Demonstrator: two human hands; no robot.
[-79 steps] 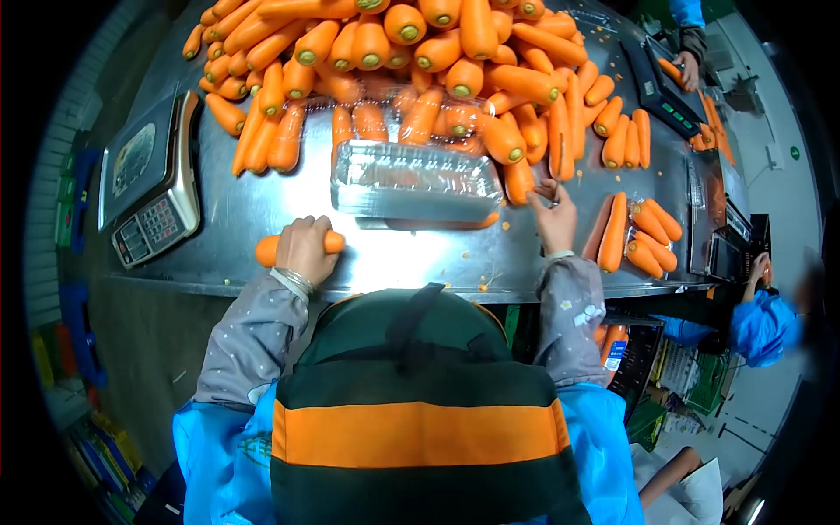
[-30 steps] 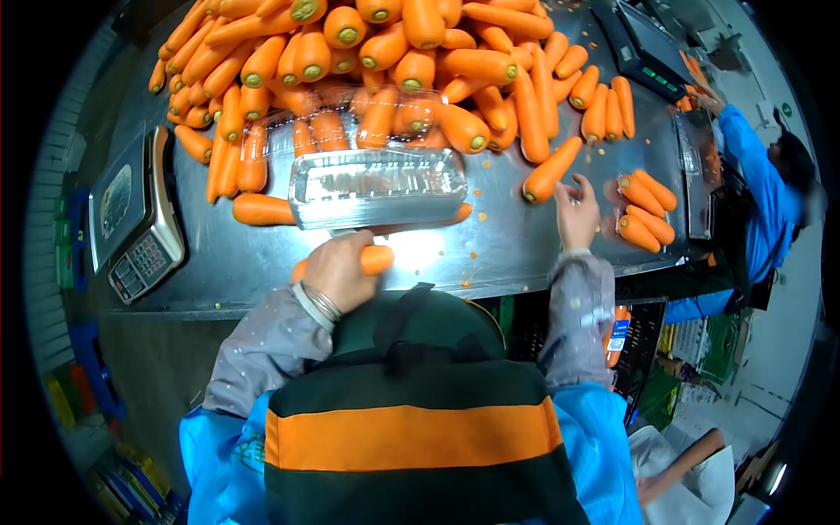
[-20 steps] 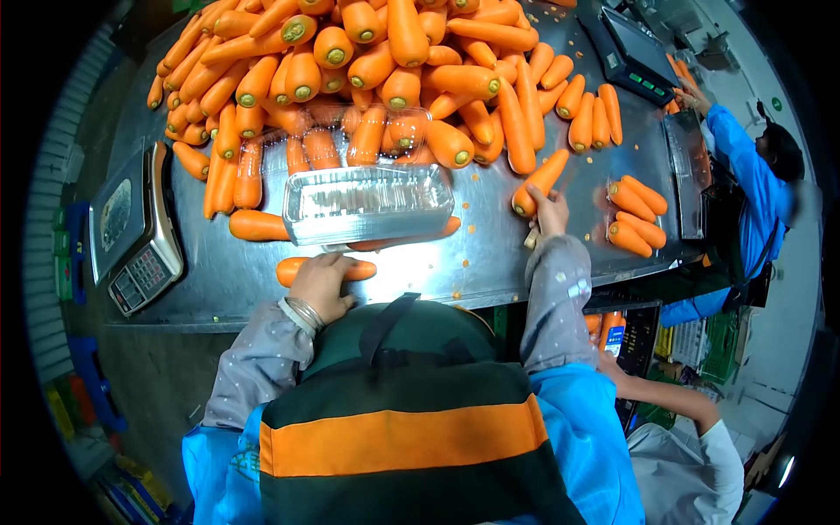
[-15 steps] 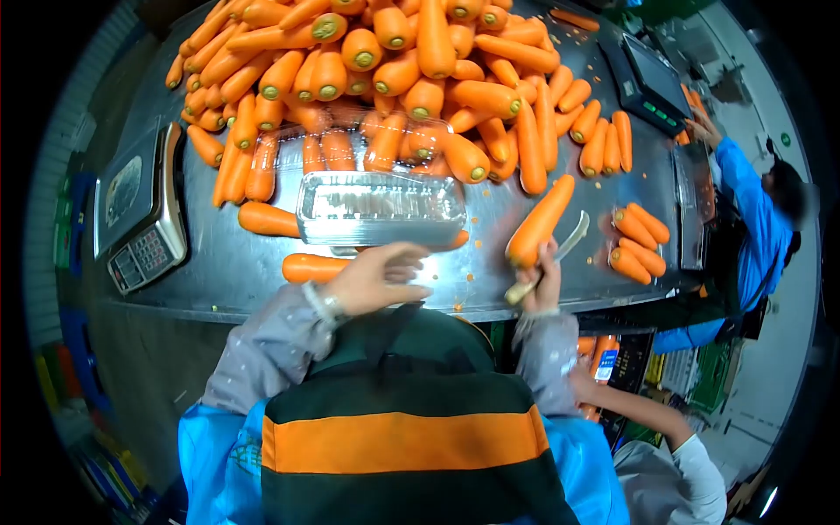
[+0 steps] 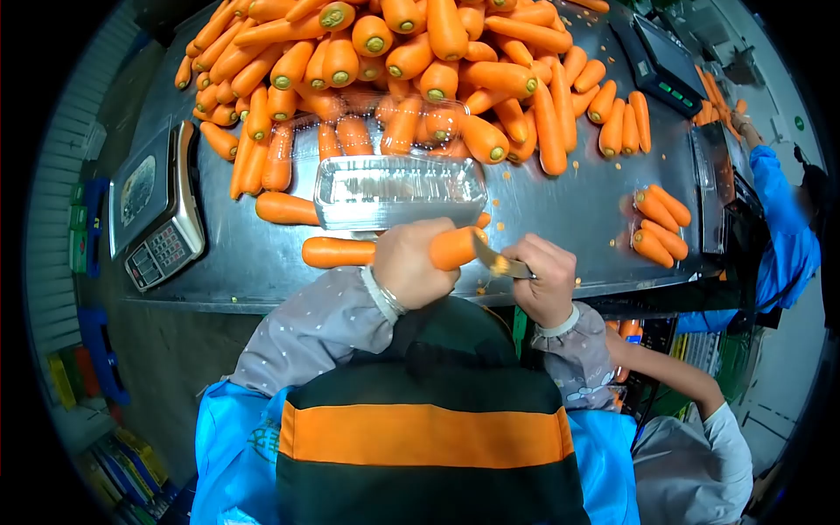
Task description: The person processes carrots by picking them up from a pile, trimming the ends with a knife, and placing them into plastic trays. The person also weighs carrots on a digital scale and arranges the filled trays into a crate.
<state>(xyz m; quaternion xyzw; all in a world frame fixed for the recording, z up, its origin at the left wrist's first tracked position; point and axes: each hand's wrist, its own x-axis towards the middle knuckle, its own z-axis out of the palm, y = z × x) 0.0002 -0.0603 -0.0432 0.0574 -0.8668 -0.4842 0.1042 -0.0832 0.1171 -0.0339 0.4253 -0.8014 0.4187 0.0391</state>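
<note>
Here, one carrot under the knife at the table's near edge.
Our left hand (image 5: pixel 409 267) wraps tight round a carrot (image 5: pixel 457 248), held just over the steel table (image 5: pixel 560 219) at 6 o'clock of the clear tray stack (image 5: pixel 398 188). Our right hand (image 5: pixel 547 282) is closed on a knife (image 5: pixel 493 260), its blade touching the carrot's end. We count two loose carrots (image 5: pixel 337 252) at 9 o'clock of the left hand, four grouped carrots (image 5: pixel 661 223) at 3 o'clock, and two scales: near scale (image 5: pixel 157 210) at 9, far scale (image 5: pixel 669 61) at 1. The heap (image 5: pixel 420 61) at 12 is beyond counting. Keypad print is too small to read.
</note>
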